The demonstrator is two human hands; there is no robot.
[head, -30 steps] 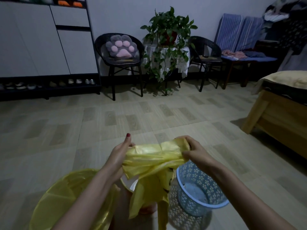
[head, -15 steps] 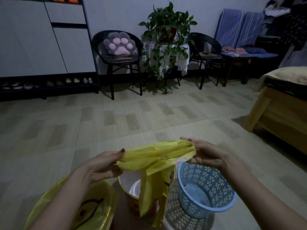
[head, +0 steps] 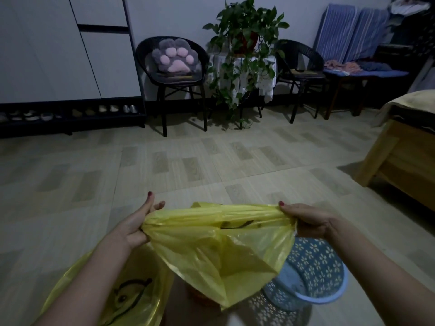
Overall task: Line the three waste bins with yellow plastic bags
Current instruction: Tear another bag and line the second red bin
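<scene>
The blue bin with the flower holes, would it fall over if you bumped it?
Probably, yes. The blue bin is already leaning over on the floor, and its walls are mostly holes, so it is likely very light. Nothing seems to be inside to weigh it down. Its round rim suggests it could roll a bit once tipped.

Two bare forearms enter from the lower edge, at about 7 and 5 o'clock, with no sleeve, watch or bracelet showing on either. The left hand [head: 135,228] and the right hand [head: 310,223] are ungloved. The visible fingernails on both hands are painted dark red, short and rounded.
</scene>
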